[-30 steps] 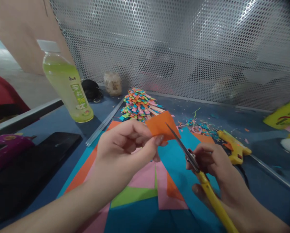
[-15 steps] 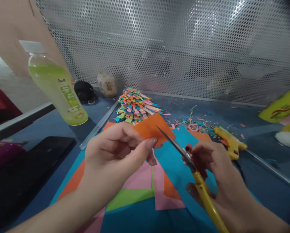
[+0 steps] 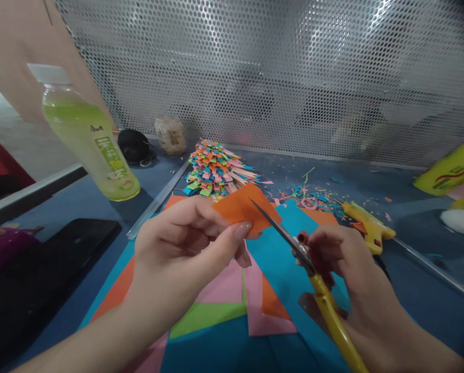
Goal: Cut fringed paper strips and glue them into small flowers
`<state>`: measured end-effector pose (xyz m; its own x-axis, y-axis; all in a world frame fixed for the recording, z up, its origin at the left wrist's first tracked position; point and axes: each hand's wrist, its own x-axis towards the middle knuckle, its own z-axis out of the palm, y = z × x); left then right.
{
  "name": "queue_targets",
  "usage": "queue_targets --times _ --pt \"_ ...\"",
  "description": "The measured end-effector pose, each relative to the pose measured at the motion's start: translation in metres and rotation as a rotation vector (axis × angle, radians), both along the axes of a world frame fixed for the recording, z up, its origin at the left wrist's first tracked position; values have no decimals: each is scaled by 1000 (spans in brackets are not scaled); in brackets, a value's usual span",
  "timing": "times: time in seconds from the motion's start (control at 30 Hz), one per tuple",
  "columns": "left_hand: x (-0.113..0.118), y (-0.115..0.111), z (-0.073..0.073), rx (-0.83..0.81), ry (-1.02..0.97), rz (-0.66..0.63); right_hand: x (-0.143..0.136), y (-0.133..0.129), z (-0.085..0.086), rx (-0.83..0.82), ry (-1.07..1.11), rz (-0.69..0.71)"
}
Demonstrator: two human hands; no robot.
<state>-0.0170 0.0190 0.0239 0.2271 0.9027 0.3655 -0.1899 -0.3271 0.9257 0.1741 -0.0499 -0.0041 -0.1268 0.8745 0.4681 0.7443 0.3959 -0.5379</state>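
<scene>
Between thumb and fingers, my left hand pinches a small piece of orange paper. My right hand is closed on a pair of scissors with a yellow handle; part of the handles is hidden by the fingers. The scissors' dark blade lies across the orange paper, its tip near the upper middle of the piece. Below both hands are coloured paper sheets, among them a blue sheet, a pink sheet and a green sheet. Behind the paper stands a cone of layered multicoloured paper strips.
A bottle of green drink stands at left, near a dark phone-like slab. Paper scraps litter the table behind a yellow glue gun. Clear glue sticks lie left of the sheets. A perforated metal panel closes off the back.
Almost nothing differs. The orange paper and the scissors keep nearly the same place, with only a slight shift of the hands and the view.
</scene>
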Motion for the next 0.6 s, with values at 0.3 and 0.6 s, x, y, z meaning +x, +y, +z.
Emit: queue_targets --times 0.3,0.6 --pt "0 0 2 -20 -1 -13 0 0 0 -175 137 47" --pt "0 1 0 -38 15 -4 -3 -3 -2 -349 284 87"
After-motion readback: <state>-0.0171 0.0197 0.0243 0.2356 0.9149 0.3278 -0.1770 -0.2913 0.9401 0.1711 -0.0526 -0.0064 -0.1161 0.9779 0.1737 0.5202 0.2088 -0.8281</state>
